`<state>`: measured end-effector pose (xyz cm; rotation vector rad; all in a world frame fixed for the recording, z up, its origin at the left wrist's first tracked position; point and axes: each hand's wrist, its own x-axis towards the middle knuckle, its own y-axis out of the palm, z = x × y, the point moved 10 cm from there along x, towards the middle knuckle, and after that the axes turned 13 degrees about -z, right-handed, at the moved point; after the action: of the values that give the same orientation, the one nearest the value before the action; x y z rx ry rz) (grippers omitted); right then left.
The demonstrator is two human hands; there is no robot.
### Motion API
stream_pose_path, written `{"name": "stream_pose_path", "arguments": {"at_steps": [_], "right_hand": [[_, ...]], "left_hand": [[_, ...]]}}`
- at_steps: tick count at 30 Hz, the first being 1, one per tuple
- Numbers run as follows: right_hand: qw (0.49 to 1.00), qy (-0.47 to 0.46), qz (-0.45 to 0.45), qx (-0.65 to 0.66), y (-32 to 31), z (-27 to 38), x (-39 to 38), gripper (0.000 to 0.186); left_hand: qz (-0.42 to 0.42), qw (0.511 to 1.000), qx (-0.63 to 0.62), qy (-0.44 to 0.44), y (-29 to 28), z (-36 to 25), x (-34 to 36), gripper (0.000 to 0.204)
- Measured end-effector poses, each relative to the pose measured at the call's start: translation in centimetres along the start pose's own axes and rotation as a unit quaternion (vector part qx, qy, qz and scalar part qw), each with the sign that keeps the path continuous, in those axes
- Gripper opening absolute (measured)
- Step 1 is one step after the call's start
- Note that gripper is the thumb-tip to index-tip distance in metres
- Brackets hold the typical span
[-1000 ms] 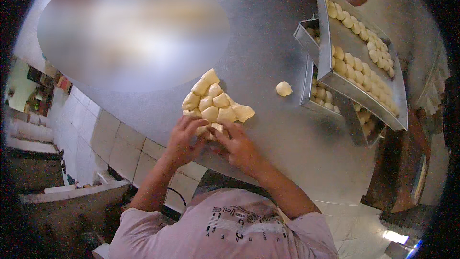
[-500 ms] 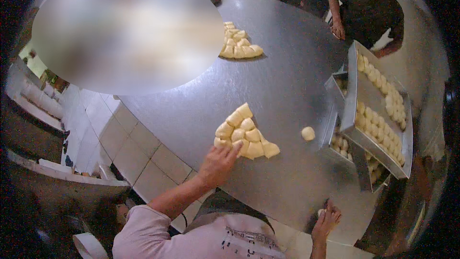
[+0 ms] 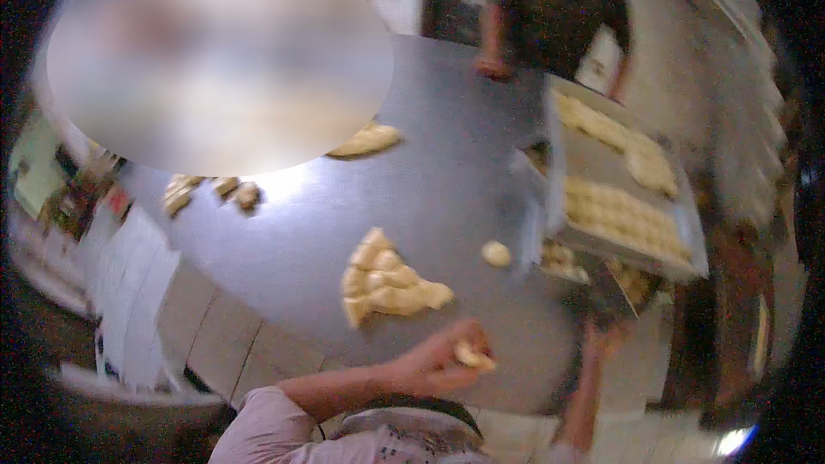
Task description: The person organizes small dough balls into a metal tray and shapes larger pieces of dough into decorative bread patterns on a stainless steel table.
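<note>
Close to my body, my left hand [image 3: 445, 359] is closed around a small pale piece of dough [image 3: 473, 357] that pokes out between the fingers. Just beyond it on the metal table lies a wedge of dough [image 3: 387, 283] scored into several chunks. To its right sits a single round dough ball [image 3: 496, 253]. My right hand [image 3: 605, 337] is by the near side of the stacked trays, smeared by motion, so its fingers and anything in them cannot be made out.
A metal tray [image 3: 604, 163] with rows of dough balls rests crosswise on other trays at the right. Behind it stands a person in a dark shirt [image 3: 563, 13]. More dough [image 3: 369, 139] lies across the table [image 3: 421, 198], and a blurred patch covers the far left.
My left hand has left the dough wedge and moved right, now with a dough piece in it. My right hand has moved forward to the trays. The whole view has swung right.
</note>
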<state>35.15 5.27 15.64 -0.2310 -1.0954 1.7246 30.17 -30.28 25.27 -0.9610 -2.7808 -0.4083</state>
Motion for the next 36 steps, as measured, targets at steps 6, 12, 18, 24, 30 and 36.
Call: {"name": "stream_pose_path", "arguments": {"at_steps": [6, 12, 18, 24, 30, 36], "right_hand": [[0.957, -0.27, -0.071, -0.072, -3.2, -0.7, -4.0, 0.023], [0.981, -0.159, -0.05, -0.104, -1.0, -0.8, -0.2, 0.021], [0.998, -0.059, 0.009, -0.013, -4.2, -6.8, 2.3, 0.033], [0.963, -0.267, 0.033, 0.037, -6.8, -3.7, -2.8, 0.024], [0.926, 0.047, 0.06, 0.371, -13.1, -0.5, 13.3, 0.019], [0.973, -0.226, -0.047, 0.008, -12.7, 7.6, 29.0, 0.022]], "left_hand": [[-0.209, 0.944, 0.194, -0.163, -9.1, 5.1, -1.1, 0.017], [-0.067, 0.953, 0.186, -0.231, -0.5, 5.3, 1.3, 0.033], [-0.086, 0.953, 0.12, -0.265, 1.1, 7.9, 3.9, 0.037], [-0.183, 0.955, 0.069, -0.224, -1.4, 9.5, 4.9, 0.021], [-0.31, 0.928, 0.015, -0.208, -3.6, 9.2, 2.4, 0.029], [-0.235, 0.945, 0.127, -0.187, 0.9, 11.4, 3.7, 0.023]]}}
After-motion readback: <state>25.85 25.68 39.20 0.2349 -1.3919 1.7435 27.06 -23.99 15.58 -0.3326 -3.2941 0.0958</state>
